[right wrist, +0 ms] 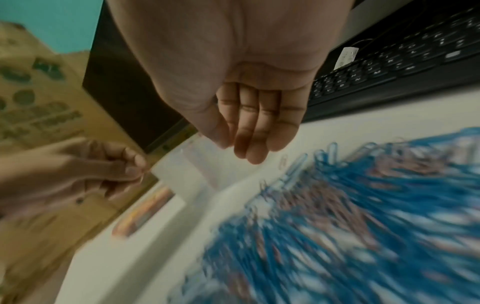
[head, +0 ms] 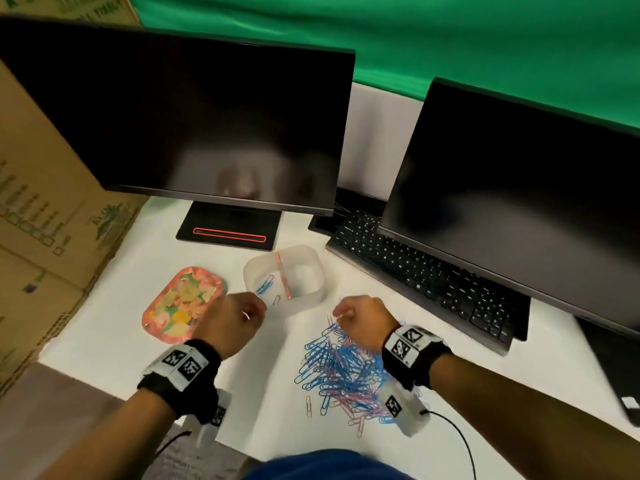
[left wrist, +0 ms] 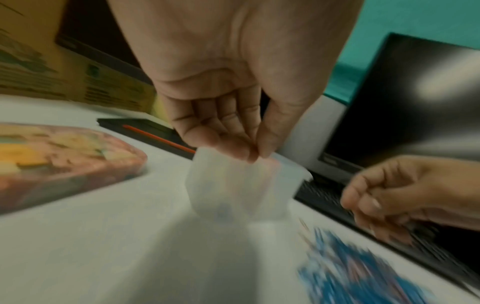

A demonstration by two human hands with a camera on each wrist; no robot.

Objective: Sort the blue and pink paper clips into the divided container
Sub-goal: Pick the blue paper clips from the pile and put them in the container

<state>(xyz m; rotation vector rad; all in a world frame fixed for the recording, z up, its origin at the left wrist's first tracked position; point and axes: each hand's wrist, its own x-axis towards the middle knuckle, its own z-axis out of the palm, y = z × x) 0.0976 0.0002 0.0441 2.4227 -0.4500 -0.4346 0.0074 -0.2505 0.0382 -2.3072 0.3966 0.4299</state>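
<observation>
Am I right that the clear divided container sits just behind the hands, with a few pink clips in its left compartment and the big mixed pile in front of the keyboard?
Not quite. In the head view the clips in the left compartment of the container are blue clips, not pink. The rest holds: it sits just behind the hands, and the mixed pile lies in front of the keyboard.

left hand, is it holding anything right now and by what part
Cannot be told: the left hand has thumb and fingertips pinched together over the divided container, but blur hides any clip between them.
</observation>
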